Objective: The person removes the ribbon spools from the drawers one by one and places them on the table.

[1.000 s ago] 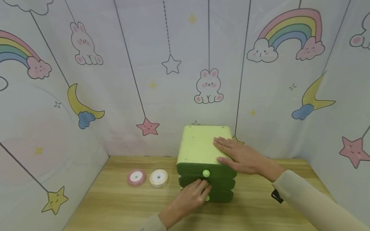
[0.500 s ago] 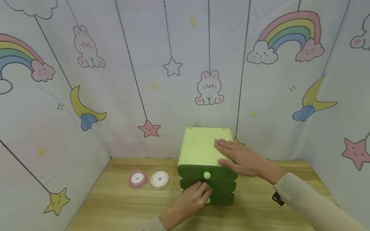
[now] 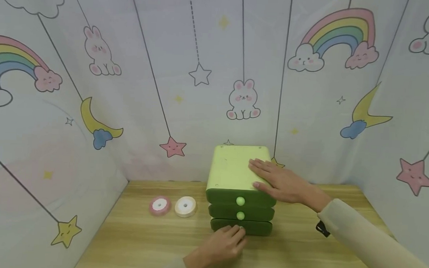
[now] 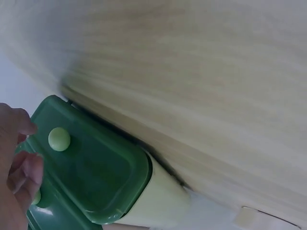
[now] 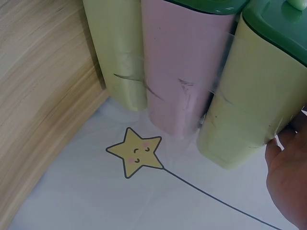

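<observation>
A small three-drawer box with a pale green top (image 3: 231, 165) and dark green fronts stands on the wooden table. Its upper two round light green knobs show in the head view. My left hand (image 3: 223, 244) is at the bottom drawer (image 3: 260, 228), its fingertips covering most of that knob. In the left wrist view, its bent fingers and thumb are apart, just short of the bottom knob (image 4: 59, 139). My right hand (image 3: 282, 182) lies with extended fingers on the right part of the box's top. The right wrist view shows the box's pale green and pink side.
A pink ribbon roll (image 3: 159, 206) and a cream ribbon roll (image 3: 185, 206) lie left of the box on the table (image 3: 128, 243). A printed cloth backdrop (image 3: 208, 121) stands behind and at both sides. A small black object (image 3: 322, 228) is beside the right sleeve.
My left hand has moved down from the middle drawer's knob to the bottom one, uncovering the middle knob. My right hand has stayed on the box's top.
</observation>
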`<action>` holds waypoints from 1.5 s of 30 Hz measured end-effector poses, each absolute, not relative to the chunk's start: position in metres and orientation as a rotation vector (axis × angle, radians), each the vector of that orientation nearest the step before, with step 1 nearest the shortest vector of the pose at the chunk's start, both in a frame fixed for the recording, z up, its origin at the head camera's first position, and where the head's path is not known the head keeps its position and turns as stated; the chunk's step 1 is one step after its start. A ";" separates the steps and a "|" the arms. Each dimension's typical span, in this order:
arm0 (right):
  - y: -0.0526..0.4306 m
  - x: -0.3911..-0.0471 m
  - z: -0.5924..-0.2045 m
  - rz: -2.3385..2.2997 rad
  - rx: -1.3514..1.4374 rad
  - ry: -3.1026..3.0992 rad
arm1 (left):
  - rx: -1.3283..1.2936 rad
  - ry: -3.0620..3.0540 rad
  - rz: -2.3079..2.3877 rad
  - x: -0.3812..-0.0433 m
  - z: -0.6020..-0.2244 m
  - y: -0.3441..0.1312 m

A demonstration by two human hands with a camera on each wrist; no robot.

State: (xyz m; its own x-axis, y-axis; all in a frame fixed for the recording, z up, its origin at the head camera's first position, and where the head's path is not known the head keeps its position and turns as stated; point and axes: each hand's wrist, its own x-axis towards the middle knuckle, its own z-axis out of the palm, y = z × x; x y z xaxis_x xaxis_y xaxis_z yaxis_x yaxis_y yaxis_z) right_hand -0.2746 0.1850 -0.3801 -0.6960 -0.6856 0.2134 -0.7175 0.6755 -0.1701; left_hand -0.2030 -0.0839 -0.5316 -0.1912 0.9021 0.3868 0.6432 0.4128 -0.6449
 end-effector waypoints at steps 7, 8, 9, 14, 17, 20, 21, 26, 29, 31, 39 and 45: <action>0.186 -0.275 -0.380 0.352 1.152 -2.754 | -1.269 -1.996 0.537 -0.208 -0.539 -0.081; 0.186 -0.276 -0.381 0.351 1.152 -2.754 | -1.265 -1.993 0.545 -0.209 -0.540 -0.080; 0.186 -0.276 -0.381 0.350 1.152 -2.755 | -1.263 -1.990 0.550 -0.210 -0.541 -0.080; 0.185 -0.275 -0.381 0.348 1.153 -2.755 | -1.265 -1.948 0.563 -0.216 -0.544 -0.078; 0.185 -0.274 -0.380 0.347 1.148 -2.757 | -1.272 -1.926 0.565 -0.219 -0.546 -0.078; 0.184 -0.272 -0.380 0.351 1.142 -2.757 | -1.281 -1.927 0.566 -0.220 -0.547 -0.078; 0.184 -0.272 -0.380 0.353 1.141 -2.756 | -1.283 -1.930 0.569 -0.220 -0.547 -0.078; 0.183 -0.271 -0.381 0.361 1.146 -2.747 | -1.278 -1.945 0.573 -0.220 -0.548 -0.078; 0.183 -0.270 -0.381 0.364 1.151 -2.743 | -1.273 -1.943 0.566 -0.220 -0.548 -0.078; 0.183 -0.270 -0.381 0.361 1.149 -2.744 | -1.275 -1.943 0.566 -0.219 -0.547 -0.077; 0.182 -0.269 -0.383 0.347 1.138 -2.745 | -1.283 -1.944 0.574 -0.219 -0.550 -0.077; 0.181 -0.267 -0.383 0.343 1.130 -2.748 | -1.280 -1.924 0.595 -0.216 -0.550 -0.080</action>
State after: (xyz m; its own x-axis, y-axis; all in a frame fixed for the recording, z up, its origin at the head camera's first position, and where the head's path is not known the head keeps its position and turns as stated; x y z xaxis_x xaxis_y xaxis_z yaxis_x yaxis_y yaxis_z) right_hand -0.2671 0.1814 -0.3827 -0.7047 -0.6732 0.2243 -0.7076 0.6898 -0.1529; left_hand -0.2157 -0.0798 -0.5502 -0.2311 0.9185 0.3210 0.5767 0.3950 -0.7151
